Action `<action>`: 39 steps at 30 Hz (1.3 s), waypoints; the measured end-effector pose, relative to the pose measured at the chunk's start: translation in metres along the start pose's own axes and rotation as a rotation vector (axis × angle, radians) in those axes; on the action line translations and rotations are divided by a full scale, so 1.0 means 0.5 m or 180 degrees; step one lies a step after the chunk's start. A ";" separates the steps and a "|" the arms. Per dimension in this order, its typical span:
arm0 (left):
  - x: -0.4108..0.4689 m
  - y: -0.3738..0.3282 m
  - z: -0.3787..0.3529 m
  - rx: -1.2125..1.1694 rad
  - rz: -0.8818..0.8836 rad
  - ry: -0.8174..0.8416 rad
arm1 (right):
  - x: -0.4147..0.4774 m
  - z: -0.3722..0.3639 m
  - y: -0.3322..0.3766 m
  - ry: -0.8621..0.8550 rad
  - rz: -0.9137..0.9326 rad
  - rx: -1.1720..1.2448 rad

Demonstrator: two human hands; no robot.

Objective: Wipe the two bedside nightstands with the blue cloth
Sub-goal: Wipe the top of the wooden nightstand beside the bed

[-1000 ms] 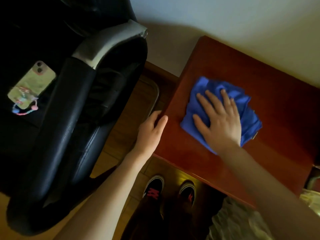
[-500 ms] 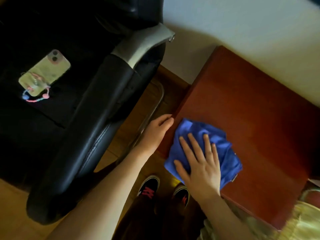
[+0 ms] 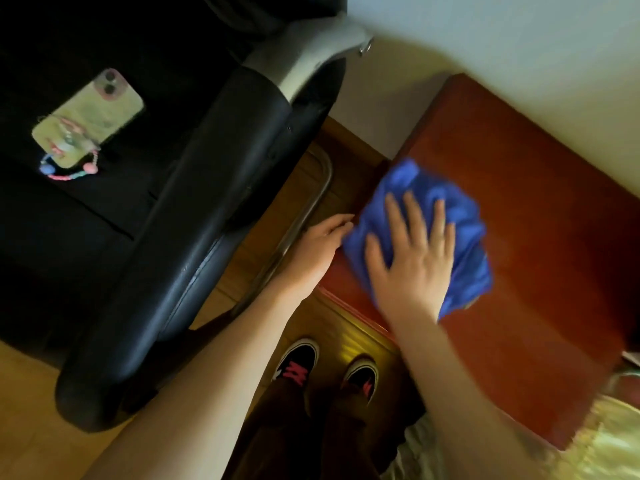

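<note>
Red-brown nightstand (image 3: pixel 540 216), crumpled blue cloth (image 3: pixel 460 216) on its left front corner

Setting: a furnished bedroom, domestic or hotel (which of the two cannot be told). Evidence: one reddish-brown polished wooden nightstand (image 3: pixel 540 237) set against a plain pale wall (image 3: pixel 502 36); a black leather armchair with a silver metal arm bracket (image 3: pixel 194 209) just beside it; warm honey-coloured wooden plank flooring (image 3: pixel 31 410) with a matching skirting board; a fold of pale yellowish bedding (image 3: pixel 616 438) at the nightstand's far side. On the chair seat lies a smartphone in a pale green case with a beaded charm strap (image 3: pixel 88 116), a personal belonging.
</note>
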State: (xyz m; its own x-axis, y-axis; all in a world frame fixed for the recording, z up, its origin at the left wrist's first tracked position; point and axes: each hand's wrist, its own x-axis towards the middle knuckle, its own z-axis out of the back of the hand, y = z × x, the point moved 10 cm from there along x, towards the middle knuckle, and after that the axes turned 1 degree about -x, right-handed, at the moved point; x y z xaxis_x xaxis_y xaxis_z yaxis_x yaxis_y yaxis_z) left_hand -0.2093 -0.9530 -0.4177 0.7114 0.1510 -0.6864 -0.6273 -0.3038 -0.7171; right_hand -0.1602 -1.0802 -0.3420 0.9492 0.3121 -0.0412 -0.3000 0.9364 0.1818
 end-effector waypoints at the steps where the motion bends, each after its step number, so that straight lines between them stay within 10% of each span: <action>1: 0.001 0.001 0.001 -0.0031 0.0038 0.0026 | -0.065 -0.012 0.017 0.0112 0.0054 0.0005; 14: 0.006 0.025 0.003 -0.0029 0.0090 0.0074 | 0.233 0.011 -0.071 -0.0216 -0.0408 0.0043; 28: -0.018 -0.015 0.010 0.0436 -0.0053 -0.0315 | -0.030 0.057 -0.074 0.0282 -0.0469 0.0302; 39: -0.032 -0.023 0.010 0.0769 -0.0232 -0.0531 | -0.084 0.068 -0.186 0.0599 -0.1734 0.1026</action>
State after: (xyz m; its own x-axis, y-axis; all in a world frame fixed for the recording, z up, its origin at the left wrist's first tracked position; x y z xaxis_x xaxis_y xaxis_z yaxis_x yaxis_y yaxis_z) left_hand -0.2150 -0.9472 -0.3992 0.7081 0.3226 -0.6281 -0.6479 -0.0569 -0.7596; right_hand -0.1688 -1.1859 -0.3238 0.9155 -0.1427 -0.3762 0.2898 0.8825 0.3704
